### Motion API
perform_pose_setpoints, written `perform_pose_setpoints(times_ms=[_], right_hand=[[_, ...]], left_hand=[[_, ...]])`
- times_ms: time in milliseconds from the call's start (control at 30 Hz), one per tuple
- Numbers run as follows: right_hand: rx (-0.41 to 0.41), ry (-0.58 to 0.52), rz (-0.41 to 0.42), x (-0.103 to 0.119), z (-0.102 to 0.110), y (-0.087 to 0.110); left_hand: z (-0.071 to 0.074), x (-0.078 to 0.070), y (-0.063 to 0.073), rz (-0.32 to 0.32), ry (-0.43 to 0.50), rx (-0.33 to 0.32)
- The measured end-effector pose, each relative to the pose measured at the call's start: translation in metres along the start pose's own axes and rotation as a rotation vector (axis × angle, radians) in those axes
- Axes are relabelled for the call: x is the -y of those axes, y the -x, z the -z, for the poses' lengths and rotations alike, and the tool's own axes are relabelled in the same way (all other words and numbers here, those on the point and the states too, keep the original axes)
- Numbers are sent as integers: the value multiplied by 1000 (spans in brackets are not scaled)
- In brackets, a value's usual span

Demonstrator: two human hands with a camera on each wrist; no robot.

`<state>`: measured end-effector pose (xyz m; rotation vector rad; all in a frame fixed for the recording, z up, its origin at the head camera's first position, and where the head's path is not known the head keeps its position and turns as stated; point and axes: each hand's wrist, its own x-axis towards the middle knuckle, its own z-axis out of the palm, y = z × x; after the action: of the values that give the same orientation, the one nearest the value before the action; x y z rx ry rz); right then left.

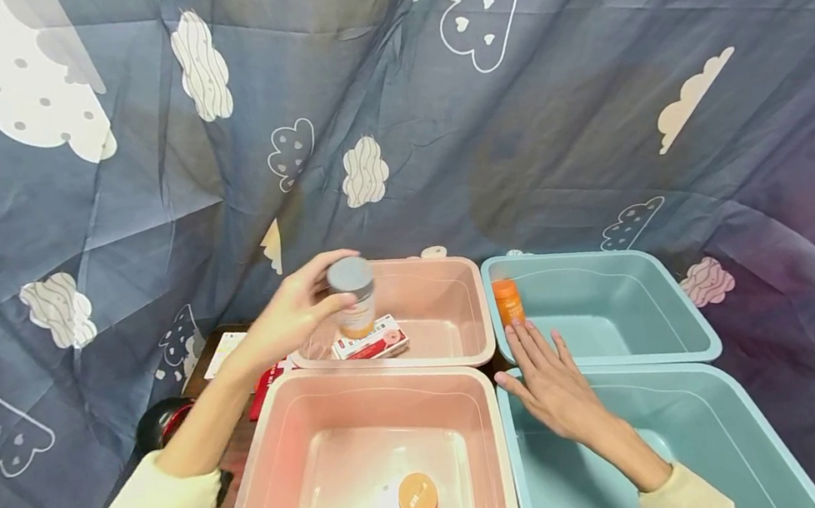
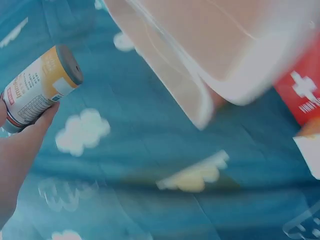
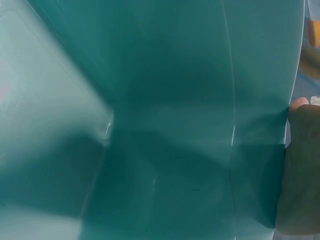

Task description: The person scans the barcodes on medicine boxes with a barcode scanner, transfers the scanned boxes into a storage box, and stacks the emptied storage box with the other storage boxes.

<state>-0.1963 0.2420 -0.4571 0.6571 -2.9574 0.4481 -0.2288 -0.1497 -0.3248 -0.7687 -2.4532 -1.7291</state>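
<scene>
My left hand [image 1: 291,311] grips a grey-capped canister [image 1: 354,293] between thumb and fingers, over the back pink bin [image 1: 434,351]. Its white and yellow label faces the left wrist view, where the canister [image 2: 42,87] is tilted. Below it in that bin lies a red and white box [image 1: 375,341]. With its fingers extended, my right hand [image 1: 553,380] is over the rims between the two blue bins. Its fingertips are right at the lower part of an orange bottle [image 1: 509,303] at the left side of the back blue bin [image 1: 616,366].
In the front pink bin [image 1: 354,381] stands an orange-lidded jar [image 1: 418,500]. The front blue bin [image 1: 744,425] is beside it. Left of the bins are a red packet [image 1: 264,388], a white card [image 1: 225,352] and a dark round object [image 1: 159,425]. A patterned cloth [image 1: 392,121] hangs behind.
</scene>
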Motion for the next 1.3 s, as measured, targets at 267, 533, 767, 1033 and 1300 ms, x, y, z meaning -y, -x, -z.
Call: perform_pose_setpoints(times_ms=[267,533,767,1033,1300], right_hand=[[10,12,-3,2,5,-2],[27,32,-18,2,5,-4],[1,20,9,-2,2,-4],[-22,-43,35,-3,-5,0],[-28,15,27,0,-3,1]], left_hand=[[-78,-1,-67,-38,120,33],[-148,-3,-115,-6,56,101],[-206,2,-151,85,-28,58],[-253,15,-161,238,-156,93],[-317,85,-209,325,-358,97]])
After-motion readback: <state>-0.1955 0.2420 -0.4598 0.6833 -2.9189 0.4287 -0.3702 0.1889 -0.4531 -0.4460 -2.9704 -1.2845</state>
